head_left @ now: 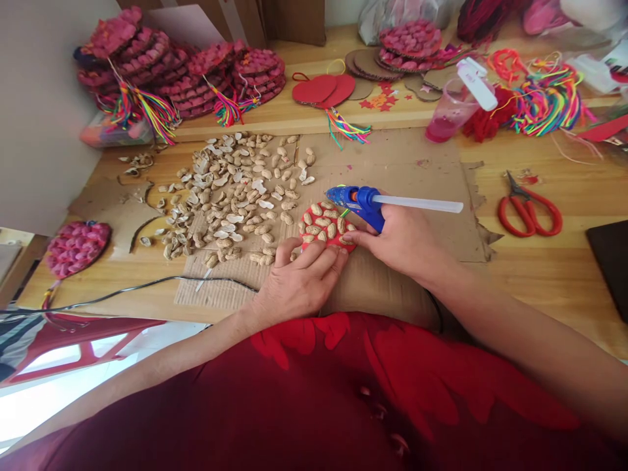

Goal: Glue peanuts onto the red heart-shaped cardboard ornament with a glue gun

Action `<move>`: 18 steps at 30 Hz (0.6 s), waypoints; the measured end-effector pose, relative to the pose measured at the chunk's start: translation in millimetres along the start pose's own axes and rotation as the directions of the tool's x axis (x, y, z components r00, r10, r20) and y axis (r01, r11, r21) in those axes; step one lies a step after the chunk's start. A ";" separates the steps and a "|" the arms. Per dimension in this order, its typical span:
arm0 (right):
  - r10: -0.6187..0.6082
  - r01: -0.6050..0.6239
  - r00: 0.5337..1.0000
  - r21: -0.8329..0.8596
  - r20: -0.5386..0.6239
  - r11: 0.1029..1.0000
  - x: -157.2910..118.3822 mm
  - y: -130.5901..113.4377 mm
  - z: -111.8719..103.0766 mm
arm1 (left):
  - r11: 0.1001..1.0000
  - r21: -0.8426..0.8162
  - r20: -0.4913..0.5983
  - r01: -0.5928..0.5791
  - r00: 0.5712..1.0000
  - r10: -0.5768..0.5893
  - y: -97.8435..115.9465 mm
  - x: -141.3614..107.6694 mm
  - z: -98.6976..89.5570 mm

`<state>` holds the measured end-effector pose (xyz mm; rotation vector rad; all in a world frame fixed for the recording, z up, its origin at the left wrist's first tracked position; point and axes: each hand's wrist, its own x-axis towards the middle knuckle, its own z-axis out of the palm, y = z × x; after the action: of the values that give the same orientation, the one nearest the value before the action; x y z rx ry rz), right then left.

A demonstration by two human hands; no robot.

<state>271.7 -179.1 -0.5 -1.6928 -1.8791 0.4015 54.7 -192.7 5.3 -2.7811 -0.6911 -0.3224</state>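
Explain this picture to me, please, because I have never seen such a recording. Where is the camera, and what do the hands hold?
There is no machine here: a person works with two bare hands. The single picture comes from a camera worn on the head, looking forward and down, so their own red clothing fills the bottom.

The right hand holds a blue glue gun with a pale stick poking out behind. The left hand steadies a red piece covered with peanuts.

On the wooden table lies cardboard, with loose peanuts and shells to the left. Scissors lie to the right; pink decorated pieces are stacked behind.
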 end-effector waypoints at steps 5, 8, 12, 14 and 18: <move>0.003 -0.003 1.000 -0.003 0.010 1.000 0.0 0.7 0.0 | 1.000 -0.001 0.033 0.013 0.999 -0.013 0.7 0.3 -1.5; 0.023 -0.023 1.000 -0.012 0.005 1.000 0.1 0.7 0.3 | 0.994 -0.103 0.015 0.022 1.000 -0.020 -2.3 -2.6 -3.5; -0.003 0.003 1.000 0.007 0.013 1.000 0.6 0.5 0.0 | 0.967 -0.215 -0.097 0.134 0.983 -0.158 -13.5 -9.7 -6.1; -0.021 0.021 1.000 0.020 0.008 1.000 0.7 0.5 0.1 | 0.938 -0.267 -0.150 0.221 0.952 -0.267 -20.1 -12.2 -6.5; -0.007 0.008 1.000 0.017 -0.007 1.000 0.3 1.4 1.3 | 0.906 -0.344 -0.062 0.246 0.957 -0.284 -26.8 -12.1 -6.9</move>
<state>272.0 -178.5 -2.2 -1.6735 -1.8713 0.4067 30.2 -177.0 13.7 -2.9478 -1.0812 -0.7037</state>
